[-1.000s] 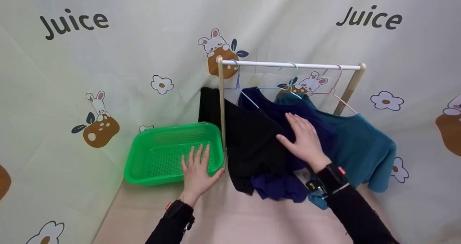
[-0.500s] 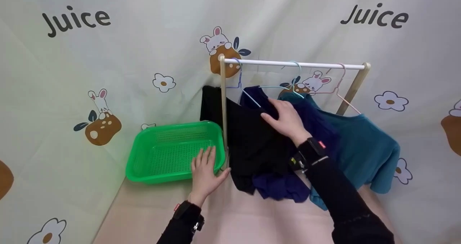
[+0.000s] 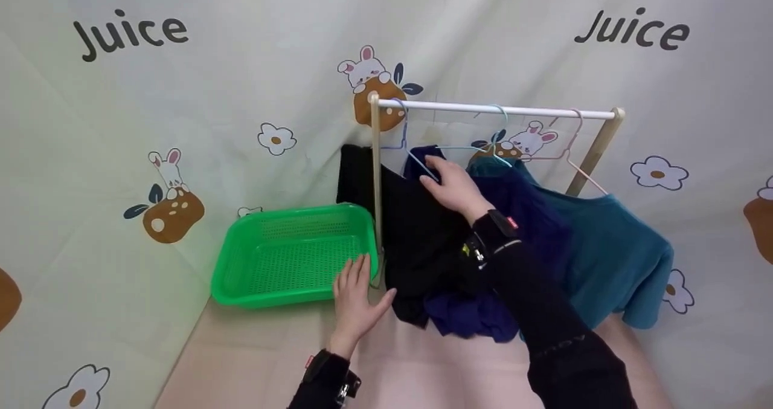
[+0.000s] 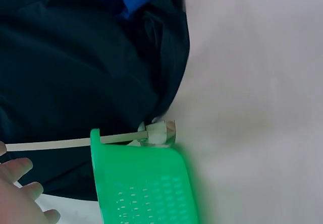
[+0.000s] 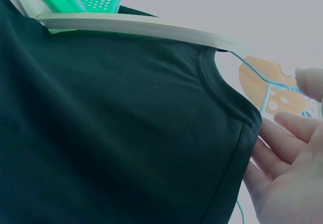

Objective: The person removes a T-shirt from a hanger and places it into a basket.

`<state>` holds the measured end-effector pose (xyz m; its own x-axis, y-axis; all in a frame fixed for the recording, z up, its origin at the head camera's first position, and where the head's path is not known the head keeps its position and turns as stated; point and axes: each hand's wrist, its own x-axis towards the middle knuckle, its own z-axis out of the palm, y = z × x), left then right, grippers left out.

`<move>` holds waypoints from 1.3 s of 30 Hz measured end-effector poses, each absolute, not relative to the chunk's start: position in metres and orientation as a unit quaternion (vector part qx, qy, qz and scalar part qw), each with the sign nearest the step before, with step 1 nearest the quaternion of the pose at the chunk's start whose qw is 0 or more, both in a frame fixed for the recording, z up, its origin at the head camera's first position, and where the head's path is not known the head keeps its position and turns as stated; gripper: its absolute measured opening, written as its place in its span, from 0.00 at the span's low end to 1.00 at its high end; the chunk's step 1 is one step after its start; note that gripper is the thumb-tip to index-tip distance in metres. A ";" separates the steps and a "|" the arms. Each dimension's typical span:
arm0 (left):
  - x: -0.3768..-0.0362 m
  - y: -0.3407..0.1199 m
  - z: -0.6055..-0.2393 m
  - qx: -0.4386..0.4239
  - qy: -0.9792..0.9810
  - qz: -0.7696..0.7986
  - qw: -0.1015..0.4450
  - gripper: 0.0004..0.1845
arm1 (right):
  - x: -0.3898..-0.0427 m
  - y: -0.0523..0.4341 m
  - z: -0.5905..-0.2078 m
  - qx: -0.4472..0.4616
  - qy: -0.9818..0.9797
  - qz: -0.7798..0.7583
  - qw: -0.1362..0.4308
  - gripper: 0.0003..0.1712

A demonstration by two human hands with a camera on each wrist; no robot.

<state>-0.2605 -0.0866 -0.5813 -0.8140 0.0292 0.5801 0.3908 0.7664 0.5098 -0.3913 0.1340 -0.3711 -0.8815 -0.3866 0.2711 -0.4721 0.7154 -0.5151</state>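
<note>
- At far left, green plastic basket [image 3: 266, 301] with perforated floor, set on the table [image 3: 259, 348] just beside the clothes rack.
- Over the basket's near right corner in the head view, left hand [image 3: 355, 303]: fingers side by side, thumb spread wide, pinching nothing; cannot tell whether touching the rim.
- Against a second ago, left hand shifted rightward toward the basket's end; basket in the same place.
- Next, rack's wooden left post [image 3: 377, 185], with white rail [image 3: 447, 106] across the top.
- Mostly right of that post, partly behind it, black shirt [image 3: 416, 234], hung from the blue hanger [image 3: 404, 134].
- At the shirt's neckline, right hand [image 3: 454, 186]: fingers extended at the cloth's edge, seemingly behind it, thumb held apart near the hanger; no pinch made.
- Step in hand, judging by this: getting a hold on the black shirt near the hanger. Next move probably calls for bringing thumb to fingers over the neckline without tugging the hanger off the rail.
- Against a second ago, right hand moved left, from over the navy shirt [image 3: 531, 209] to the black one.
- Farther right, navy shirt on the aqua hanger [image 3: 494, 146], partly hidden by the sleeve; then teal shirt [image 3: 610, 240] on the pink hanger [image 3: 567, 150], both hanging as before.
</note>
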 end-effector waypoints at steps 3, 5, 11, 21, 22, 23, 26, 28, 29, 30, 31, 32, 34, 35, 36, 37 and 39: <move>-0.258 -0.083 -0.582 -0.124 -0.891 -0.327 0.290 0.46 | -0.394 0.129 -0.370 0.221 -0.921 0.317 0.043 0.30; -0.257 -0.081 -0.580 -0.126 -0.890 -0.332 0.287 0.46 | -0.396 0.127 -0.369 0.209 -0.914 0.347 0.022 0.29; -0.256 -0.077 -0.569 -0.131 -0.886 -0.349 0.276 0.46 | -0.397 0.122 -0.363 0.191 -0.871 0.452 -0.016 0.24; -0.251 -0.067 -0.543 -0.158 -0.875 -0.357 0.284 0.46 | -0.388 0.123 -0.345 0.153 -0.886 0.426 0.103 0.18; -0.251 -0.066 -0.540 -0.161 -0.875 -0.356 0.287 0.45 | -0.387 0.126 -0.343 0.149 -0.888 0.419 0.119 0.18; -0.251 -0.066 -0.538 -0.165 -0.874 -0.355 0.288 0.45 | -0.387 0.129 -0.342 0.144 -0.889 0.413 0.134 0.18; -0.250 -0.065 -0.533 -0.173 -0.872 -0.354 0.289 0.45 | -0.384 0.140 -0.341 0.131 -0.890 0.403 0.167 0.18; -0.251 -0.065 -0.531 -0.174 -0.873 -0.352 0.288 0.46 | -0.382 0.148 -0.343 0.128 -0.891 0.394 0.184 0.17; -0.251 -0.065 -0.531 -0.174 -0.874 -0.352 0.287 0.46 | -0.381 0.153 -0.345 0.128 -0.891 0.390 0.191 0.16; -0.251 -0.066 -0.531 -0.174 -0.874 -0.352 0.286 0.46 | -0.379 0.157 -0.348 0.129 -0.891 0.388 0.197 0.16; -0.252 -0.066 -0.532 -0.173 -0.874 -0.352 0.286 0.46 | -0.378 0.161 -0.351 0.132 -0.891 0.384 0.202 0.15; -0.252 -0.067 -0.532 -0.172 -0.875 -0.352 0.286 0.46 | -0.376 0.165 -0.355 0.136 -0.891 0.381 0.206 0.14; -0.253 -0.068 -0.533 -0.172 -0.874 -0.352 0.288 0.45 | -0.374 0.172 -0.364 0.141 -0.893 0.372 0.213 0.13; -0.253 -0.068 -0.534 -0.171 -0.874 -0.352 0.289 0.45 | -0.371 0.176 -0.369 0.142 -0.893 0.368 0.214 0.12; -0.254 -0.069 -0.534 -0.171 -0.874 -0.351 0.290 0.45 | -0.370 0.179 -0.374 0.145 -0.894 0.364 0.217 0.12; -0.254 -0.069 -0.535 -0.170 -0.874 -0.350 0.290 0.45 | -0.368 0.181 -0.379 0.147 -0.895 0.359 0.219 0.11; -0.255 -0.069 -0.536 -0.169 -0.876 -0.349 0.288 0.44 | -0.363 0.186 -0.389 0.149 -0.896 0.355 0.223 0.10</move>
